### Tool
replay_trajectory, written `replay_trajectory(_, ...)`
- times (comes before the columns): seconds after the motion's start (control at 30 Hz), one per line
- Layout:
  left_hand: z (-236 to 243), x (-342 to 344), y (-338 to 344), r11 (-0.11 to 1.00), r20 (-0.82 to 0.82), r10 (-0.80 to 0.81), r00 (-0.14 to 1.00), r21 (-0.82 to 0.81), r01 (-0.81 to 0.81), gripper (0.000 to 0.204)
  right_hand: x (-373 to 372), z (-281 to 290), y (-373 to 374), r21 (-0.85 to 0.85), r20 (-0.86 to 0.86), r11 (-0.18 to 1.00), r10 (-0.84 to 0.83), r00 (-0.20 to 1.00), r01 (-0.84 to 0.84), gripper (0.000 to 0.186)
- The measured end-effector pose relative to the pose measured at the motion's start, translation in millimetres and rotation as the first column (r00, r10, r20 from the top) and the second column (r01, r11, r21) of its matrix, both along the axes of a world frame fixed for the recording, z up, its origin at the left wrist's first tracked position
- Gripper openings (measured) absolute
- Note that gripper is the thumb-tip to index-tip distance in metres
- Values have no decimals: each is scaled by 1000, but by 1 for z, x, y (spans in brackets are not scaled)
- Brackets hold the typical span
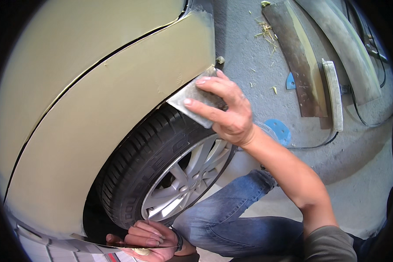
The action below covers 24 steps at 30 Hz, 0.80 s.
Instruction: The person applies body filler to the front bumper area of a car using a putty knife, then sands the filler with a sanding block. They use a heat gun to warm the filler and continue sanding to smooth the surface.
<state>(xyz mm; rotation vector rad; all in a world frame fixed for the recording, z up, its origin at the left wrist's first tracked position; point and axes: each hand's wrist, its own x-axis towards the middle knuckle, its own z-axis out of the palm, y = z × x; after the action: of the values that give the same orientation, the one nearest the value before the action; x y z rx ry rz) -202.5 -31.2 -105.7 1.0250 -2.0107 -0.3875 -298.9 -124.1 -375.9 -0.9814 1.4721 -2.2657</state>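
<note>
My right hand [229, 105] is closed on a flat grey filler spreader [190, 99], with its fingers stretched along the plate. The spreader lies against the lower edge of a beige, filler-coated car fender [78, 126], just above the black tyre [118, 187]. At the bottom, my left hand [149, 235] has its fingers curled at a thin flat plate [89, 241], seen nearly edge-on. A small pale yellow dab of filler [142, 251] shows by that hand. Part of the left hand's grip is hidden.
Right of the tyre is the silver wheel rim [195, 177]. Two long curved panels [299, 65] and a long sanding block [334, 96] lie on the grey floor. Blue sanding discs [278, 131], yellowish scraps [268, 32] and a dark hose [314, 147] are nearby. My bent knee [231, 196] is close to the wheel.
</note>
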Motion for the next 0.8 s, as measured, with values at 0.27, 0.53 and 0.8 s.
replay_trajectory(0.27, -1, -3, 1, 1000, -12, 1, 1000, 9, -1, 59, 0, 2, -18, -3, 7, 996, -94, 996, 94, 49)
replay_trajectory(0.53, -2, -5, -2, 999, -22, -13, 1000, -33, 12, 64, -27, -10, -3, 16, -38, 1000, -23, 999, 23, 44)
replay_trajectory(0.8, -2, -6, -2, 1000, -36, -2, 999, -21, 1, 65, -68, 8, -58, -94, -126, 980, -189, 974, 178, 55)
